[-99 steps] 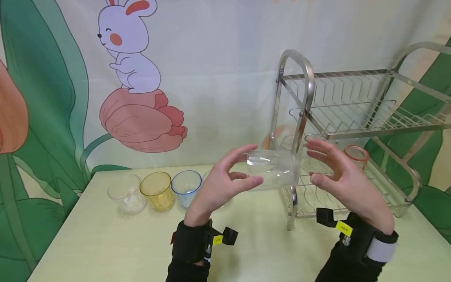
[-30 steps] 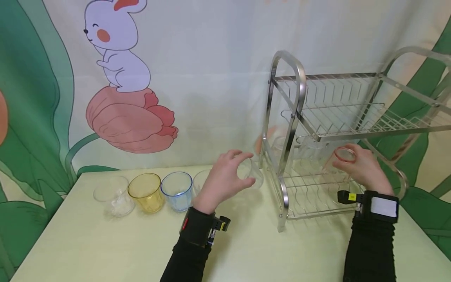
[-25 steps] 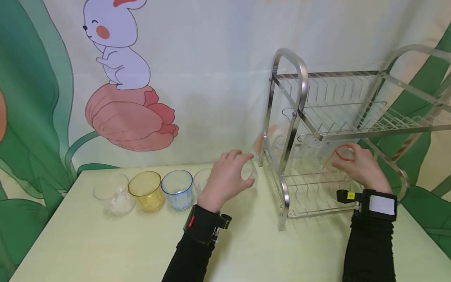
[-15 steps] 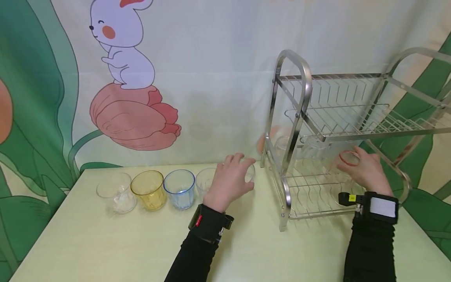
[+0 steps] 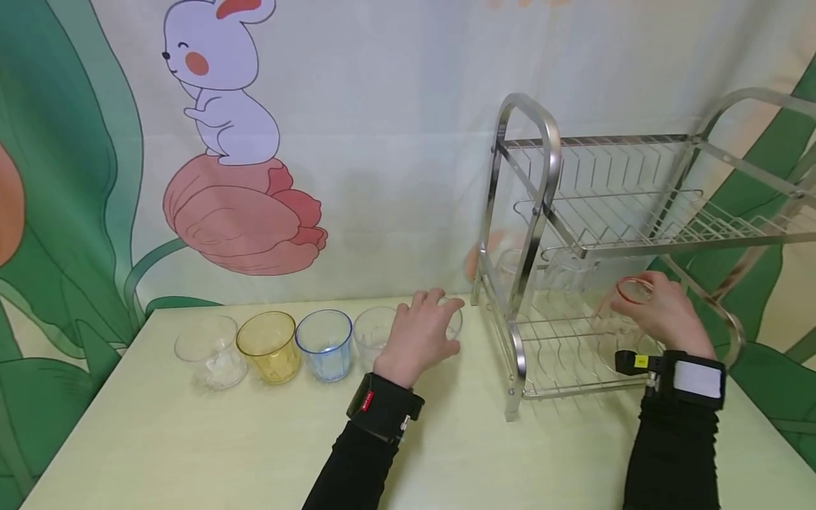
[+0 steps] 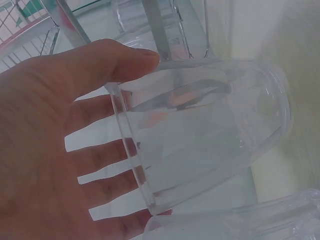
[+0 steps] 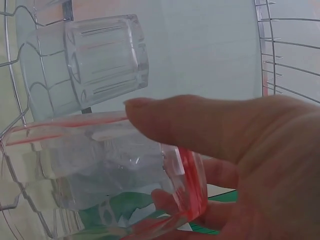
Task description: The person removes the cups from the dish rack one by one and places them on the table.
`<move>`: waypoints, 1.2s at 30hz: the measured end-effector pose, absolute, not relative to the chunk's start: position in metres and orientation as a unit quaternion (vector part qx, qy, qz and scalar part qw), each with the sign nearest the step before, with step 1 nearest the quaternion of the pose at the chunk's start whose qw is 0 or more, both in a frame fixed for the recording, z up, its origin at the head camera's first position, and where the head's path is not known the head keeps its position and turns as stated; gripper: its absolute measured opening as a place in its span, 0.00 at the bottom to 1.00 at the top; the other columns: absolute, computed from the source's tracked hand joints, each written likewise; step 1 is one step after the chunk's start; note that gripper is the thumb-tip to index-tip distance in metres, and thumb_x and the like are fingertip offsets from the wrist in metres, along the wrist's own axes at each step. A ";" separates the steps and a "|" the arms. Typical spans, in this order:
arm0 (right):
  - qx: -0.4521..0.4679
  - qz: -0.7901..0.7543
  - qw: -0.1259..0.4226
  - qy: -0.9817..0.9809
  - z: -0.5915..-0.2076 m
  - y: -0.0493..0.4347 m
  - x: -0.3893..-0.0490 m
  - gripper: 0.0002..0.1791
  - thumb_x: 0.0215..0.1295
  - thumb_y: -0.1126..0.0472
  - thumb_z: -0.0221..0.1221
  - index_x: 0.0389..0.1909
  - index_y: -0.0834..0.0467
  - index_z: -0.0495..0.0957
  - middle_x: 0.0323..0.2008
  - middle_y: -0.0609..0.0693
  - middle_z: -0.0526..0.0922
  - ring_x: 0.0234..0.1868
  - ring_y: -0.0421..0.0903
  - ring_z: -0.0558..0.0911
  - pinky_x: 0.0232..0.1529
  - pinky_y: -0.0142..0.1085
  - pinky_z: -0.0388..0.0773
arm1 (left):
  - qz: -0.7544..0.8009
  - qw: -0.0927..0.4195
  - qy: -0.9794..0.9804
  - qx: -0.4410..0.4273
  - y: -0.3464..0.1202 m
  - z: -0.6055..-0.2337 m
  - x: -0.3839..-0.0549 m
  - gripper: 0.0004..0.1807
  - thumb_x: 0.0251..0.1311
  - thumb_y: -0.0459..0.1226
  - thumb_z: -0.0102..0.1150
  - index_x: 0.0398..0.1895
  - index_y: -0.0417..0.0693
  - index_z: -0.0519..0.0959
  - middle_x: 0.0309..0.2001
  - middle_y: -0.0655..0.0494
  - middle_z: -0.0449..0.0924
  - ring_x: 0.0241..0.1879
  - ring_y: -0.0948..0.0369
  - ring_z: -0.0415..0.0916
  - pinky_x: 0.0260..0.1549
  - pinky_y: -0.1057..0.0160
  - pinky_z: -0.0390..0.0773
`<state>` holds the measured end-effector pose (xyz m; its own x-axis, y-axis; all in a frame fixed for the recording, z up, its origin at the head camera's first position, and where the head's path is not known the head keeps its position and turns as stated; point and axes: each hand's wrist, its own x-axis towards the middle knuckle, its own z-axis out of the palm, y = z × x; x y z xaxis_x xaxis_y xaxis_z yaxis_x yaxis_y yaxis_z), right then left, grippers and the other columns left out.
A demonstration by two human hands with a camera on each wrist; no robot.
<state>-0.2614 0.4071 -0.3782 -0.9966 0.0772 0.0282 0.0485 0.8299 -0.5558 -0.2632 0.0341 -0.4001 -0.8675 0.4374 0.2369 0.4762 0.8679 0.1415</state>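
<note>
My left hand (image 5: 422, 334) grips a clear plastic cup (image 5: 451, 320) low at the table, at the right end of a row of cups. In the left wrist view the thumb and fingers (image 6: 75, 165) wrap that clear cup (image 6: 200, 135) near its rim. My right hand (image 5: 656, 310) reaches into the lower tier of a steel dish rack (image 5: 542, 177) and holds a clear cup with a red rim (image 5: 623, 303), tilted. The right wrist view shows the thumb (image 7: 200, 130) over the red-rimmed cup (image 7: 115, 165), fingers beneath it.
On the pale green table (image 5: 191, 439) stand a clear cup (image 5: 210, 350), a yellow cup (image 5: 270, 346), a blue cup (image 5: 324, 343) and another clear cup (image 5: 372, 334). More clear cups (image 5: 564, 273) sit at the back of the rack's lower tier. A cartoon backdrop hangs behind.
My left hand has brought the clear cup from mid-air down to the table beside the row. My right hand took the red-rimmed cup in the rack and has tilted it slightly lower.
</note>
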 end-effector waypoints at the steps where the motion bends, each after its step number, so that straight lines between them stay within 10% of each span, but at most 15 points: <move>1: -0.032 0.290 0.024 -0.956 -0.378 0.407 -0.261 0.48 0.70 0.40 0.55 0.71 0.73 0.48 0.63 0.76 0.56 0.61 0.72 0.61 0.51 0.62 0.68 | -0.095 0.100 -0.961 -0.239 0.034 -0.401 -0.263 0.31 0.56 0.44 0.67 0.65 0.58 0.73 0.64 0.50 0.67 0.61 0.49 0.65 0.49 0.47 0.72; 36: -0.011 0.285 0.075 -0.956 -0.353 0.399 -0.245 0.45 0.69 0.37 0.55 0.73 0.64 0.54 0.65 0.72 0.60 0.59 0.71 0.66 0.44 0.61 0.71 | -0.061 0.022 -0.971 -0.229 0.035 -0.395 -0.261 0.31 0.62 0.44 0.63 0.69 0.60 0.69 0.66 0.52 0.65 0.65 0.51 0.61 0.55 0.48 0.67</move>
<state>-0.2449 0.3986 -0.3532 -0.9886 0.0630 0.1369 -0.0222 0.8377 -0.5456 -0.2607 0.0346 -0.3952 -0.8942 0.4420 0.0707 0.4474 0.8879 0.1074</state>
